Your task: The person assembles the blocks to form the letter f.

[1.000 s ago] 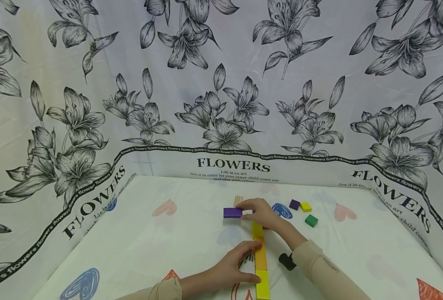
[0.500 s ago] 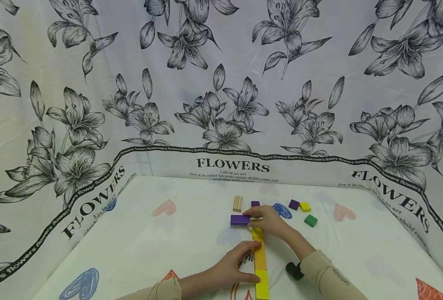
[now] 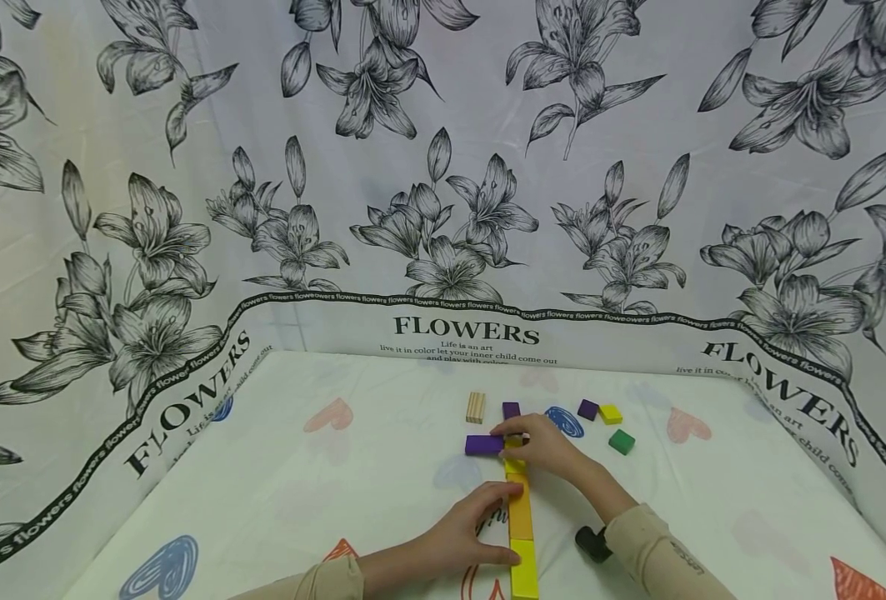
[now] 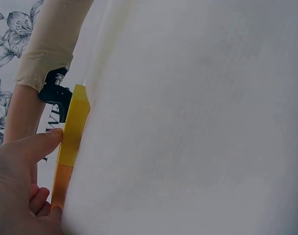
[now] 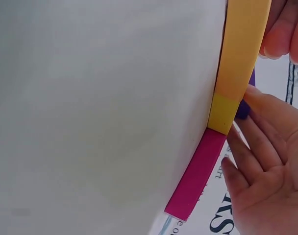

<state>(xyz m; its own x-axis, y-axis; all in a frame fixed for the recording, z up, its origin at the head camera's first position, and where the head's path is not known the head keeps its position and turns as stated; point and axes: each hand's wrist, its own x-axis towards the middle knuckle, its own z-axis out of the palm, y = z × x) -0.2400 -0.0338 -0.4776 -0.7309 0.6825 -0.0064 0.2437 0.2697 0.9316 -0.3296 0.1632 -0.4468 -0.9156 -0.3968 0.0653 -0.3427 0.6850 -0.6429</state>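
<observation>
My right hand (image 3: 543, 446) pinches a long purple block (image 3: 483, 445), which lies crosswise at the far part of a block row. Its fingers hide the block's right end. In the row run a small yellow block (image 3: 514, 466), an orange block (image 3: 520, 510) and a nearer yellow block (image 3: 524, 571). The right wrist view shows a magenta block (image 5: 197, 174) beyond the small yellow one. With thumb and forefinger spread apart, my left hand (image 3: 453, 533) touches the orange and nearer yellow blocks. Past the right hand, a purple block (image 3: 511, 409) is partly visible.
A striped wooden bundle of sticks or block (image 3: 476, 407) lies behind the row. To the right are small purple (image 3: 588, 409), yellow (image 3: 611, 414) and green (image 3: 622, 442) blocks. A patterned cloth (image 3: 352, 475) covers the table; a floral curtain (image 3: 450, 108) surrounds it.
My right hand has brought the long purple block nearer and slightly right, to the row. The wooden piece and far purple block have come into fuller view. The left hand has stayed put.
</observation>
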